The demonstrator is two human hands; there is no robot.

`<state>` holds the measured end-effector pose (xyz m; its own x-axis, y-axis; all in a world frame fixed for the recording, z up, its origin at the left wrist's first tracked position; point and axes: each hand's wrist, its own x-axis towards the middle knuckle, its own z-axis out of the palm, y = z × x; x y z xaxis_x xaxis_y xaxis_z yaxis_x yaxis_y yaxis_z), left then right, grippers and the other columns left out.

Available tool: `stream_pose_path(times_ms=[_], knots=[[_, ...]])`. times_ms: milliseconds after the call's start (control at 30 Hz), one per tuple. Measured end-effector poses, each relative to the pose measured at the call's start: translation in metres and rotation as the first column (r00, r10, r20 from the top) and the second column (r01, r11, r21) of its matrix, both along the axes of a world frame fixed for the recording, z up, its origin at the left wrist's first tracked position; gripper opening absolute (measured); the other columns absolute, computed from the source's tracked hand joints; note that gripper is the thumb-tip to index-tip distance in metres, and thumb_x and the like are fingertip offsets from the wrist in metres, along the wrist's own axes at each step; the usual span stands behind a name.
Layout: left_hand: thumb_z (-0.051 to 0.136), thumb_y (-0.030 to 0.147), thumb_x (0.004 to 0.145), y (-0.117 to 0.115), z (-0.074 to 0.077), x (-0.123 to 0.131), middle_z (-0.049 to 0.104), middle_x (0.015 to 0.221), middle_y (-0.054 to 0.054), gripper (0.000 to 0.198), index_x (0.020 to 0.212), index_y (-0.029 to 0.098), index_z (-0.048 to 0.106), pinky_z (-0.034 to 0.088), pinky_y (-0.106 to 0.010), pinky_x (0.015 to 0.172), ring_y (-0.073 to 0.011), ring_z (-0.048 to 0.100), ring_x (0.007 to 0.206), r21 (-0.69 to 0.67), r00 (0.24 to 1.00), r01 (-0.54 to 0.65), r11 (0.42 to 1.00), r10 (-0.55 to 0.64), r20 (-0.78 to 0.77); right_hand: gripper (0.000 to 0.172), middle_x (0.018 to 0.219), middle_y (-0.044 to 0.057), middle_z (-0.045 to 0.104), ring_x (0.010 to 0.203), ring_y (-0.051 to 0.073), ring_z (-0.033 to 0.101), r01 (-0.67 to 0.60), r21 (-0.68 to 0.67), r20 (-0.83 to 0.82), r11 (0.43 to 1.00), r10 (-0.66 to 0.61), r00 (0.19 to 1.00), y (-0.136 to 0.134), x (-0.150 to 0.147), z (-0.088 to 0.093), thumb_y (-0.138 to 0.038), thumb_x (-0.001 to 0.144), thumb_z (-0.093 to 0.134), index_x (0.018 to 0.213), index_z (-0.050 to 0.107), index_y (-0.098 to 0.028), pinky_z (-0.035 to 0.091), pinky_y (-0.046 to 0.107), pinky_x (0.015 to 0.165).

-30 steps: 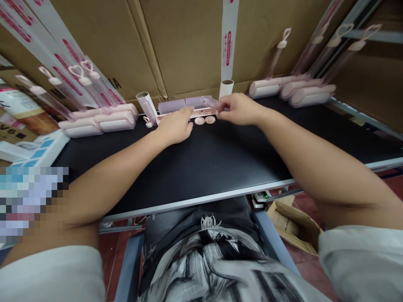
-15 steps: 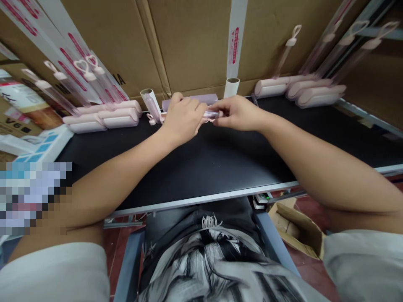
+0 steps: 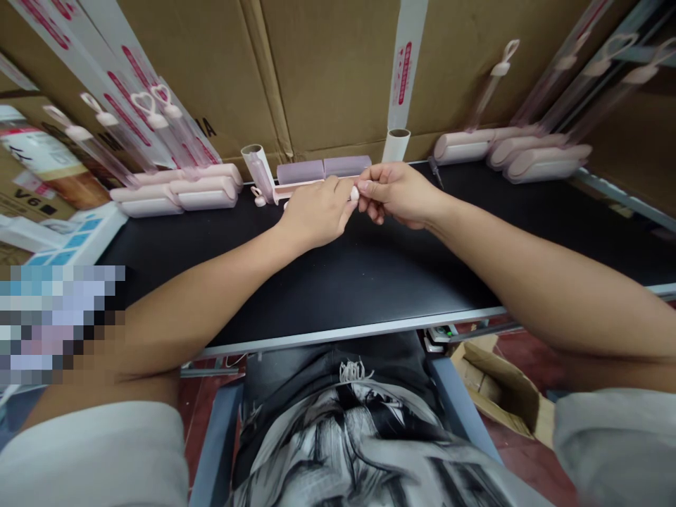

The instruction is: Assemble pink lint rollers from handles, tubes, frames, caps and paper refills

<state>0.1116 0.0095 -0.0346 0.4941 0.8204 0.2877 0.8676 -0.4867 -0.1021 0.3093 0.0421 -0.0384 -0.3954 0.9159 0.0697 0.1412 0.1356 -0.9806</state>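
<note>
Both of my hands meet above the far middle of the black table (image 3: 338, 282). My left hand (image 3: 320, 211) is closed around a slim piece mostly hidden under its fingers; a small pale pink cap (image 3: 354, 193) shows at its fingertips. The fingertips of my right hand (image 3: 393, 193) pinch together at that cap. Behind my left hand lies a long pink tray-like piece (image 3: 298, 189). Two lavender pieces (image 3: 301, 172) sit end to end behind it. A small pink cap with a loop (image 3: 258, 197) lies left of my left hand.
White cylinders (image 3: 396, 146) stand at the back, one with a clear tube leaning on it. Pink cases with looped clear tubes sit at left (image 3: 203, 193) and right (image 3: 549, 163). A dark pen-like item (image 3: 436, 172) lies behind my right wrist. Cardboard (image 3: 327, 77) backs the table.
The clear tube seen between my hands is now hidden, and a pale pink cap shows there instead. My right hand has turned, its fingertips now pinching. The lavender pieces show more fully.
</note>
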Motion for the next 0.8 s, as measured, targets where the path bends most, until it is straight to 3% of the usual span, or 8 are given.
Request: stream_pose_path(times_ms=[200,333,400,467,533,633,700,800], knots=[[0.040,0.041,0.118,0.000,0.002,0.002,0.079,0.146,-0.016,0.050,0.157,0.023,0.064,0.059,-0.048,0.098,-0.0392,0.077,0.129,-0.063,0.997,-0.019,0.998,0.023,0.067,0.043,0.070,0.000,0.066,0.051,0.013,0.053,0.052,-0.004,0.051,0.999,-0.052,0.997,0.002,0.001,0.003,-0.049,0.097,0.091,0.078,0.061,-0.024,0.046,0.031,0.049],[0.045,0.049,0.117,0.005,0.006,-0.001,0.085,0.129,-0.010,0.043,0.145,0.029,0.071,0.058,-0.047,0.096,-0.0379,0.080,0.122,-0.103,0.986,-0.023,0.994,0.039,0.163,0.034,0.073,0.001,0.069,0.053,0.014,0.054,0.080,-0.002,0.046,0.997,-0.080,0.996,0.003,0.005,0.006,-0.041,0.094,0.091,0.084,0.063,-0.024,0.047,0.032,0.051],[0.053,0.050,0.115,0.012,0.011,-0.006,0.084,0.125,-0.009,0.041,0.148,0.029,0.066,0.058,-0.046,0.098,-0.0361,0.079,0.121,-0.114,0.969,-0.026,0.993,0.054,0.243,0.027,0.075,0.001,0.070,0.054,0.015,0.055,0.120,0.066,0.071,0.991,-0.125,0.990,0.004,0.008,0.009,-0.039,0.096,0.086,0.089,0.064,-0.025,0.048,0.033,0.051],[0.059,0.042,0.112,0.023,0.018,-0.016,0.083,0.124,-0.009,0.041,0.150,0.027,0.057,0.059,-0.045,0.097,-0.0314,0.079,0.116,-0.118,0.907,-0.046,0.992,0.091,0.411,0.020,0.074,0.001,0.070,0.054,0.016,0.055,0.219,0.170,0.071,0.961,-0.233,0.970,0.006,0.014,0.012,-0.032,0.098,0.080,0.095,0.061,-0.026,0.048,0.034,0.053],[0.057,0.028,0.109,0.036,0.027,-0.028,0.081,0.124,-0.012,0.037,0.145,0.024,0.051,0.061,-0.043,0.088,-0.0251,0.078,0.100,-0.138,0.781,-0.058,0.989,0.131,0.610,0.019,0.074,0.002,0.070,0.054,0.016,0.054,0.341,0.258,0.040,0.904,-0.363,0.931,0.011,0.022,0.014,-0.027,0.100,0.076,0.096,0.057,-0.027,0.047,0.035,0.055],[0.056,0.019,0.104,0.047,0.041,-0.047,0.079,0.127,-0.013,0.035,0.138,0.023,0.048,0.061,-0.041,0.078,-0.0172,0.072,0.083,-0.193,0.670,-0.009,0.981,0.150,0.727,0.024,0.080,0.007,0.074,0.059,0.016,0.054,0.437,0.325,0.033,0.839,-0.472,0.881,0.024,0.036,0.015,-0.028,0.100,0.077,0.090,0.055,-0.026,0.047,0.036,0.060],[0.063,0.034,0.104,0.046,0.047,-0.054,0.080,0.131,-0.005,0.039,0.141,0.028,0.052,0.064,-0.043,0.083,-0.0159,0.070,0.088,-0.216,0.679,0.019,0.976,0.146,0.720,0.022,0.087,0.011,0.078,0.064,0.016,0.056,0.450,0.373,0.056,0.811,-0.504,0.862,0.035,0.046,0.013,-0.026,0.098,0.078,0.087,0.060,-0.024,0.047,0.037,0.064],[0.064,0.068,0.102,0.039,0.052,-0.054,0.082,0.135,0.003,0.055,0.145,0.035,0.066,0.064,-0.052,0.093,-0.0208,0.068,0.103,-0.201,0.762,0.042,0.979,0.099,0.640,0.011,0.089,0.013,0.080,0.072,0.018,0.061,0.468,0.484,0.145,0.739,-0.595,0.791,0.054,0.060,0.006,-0.018,0.092,0.077,0.085,0.069,-0.019,0.047,0.038,0.071]])
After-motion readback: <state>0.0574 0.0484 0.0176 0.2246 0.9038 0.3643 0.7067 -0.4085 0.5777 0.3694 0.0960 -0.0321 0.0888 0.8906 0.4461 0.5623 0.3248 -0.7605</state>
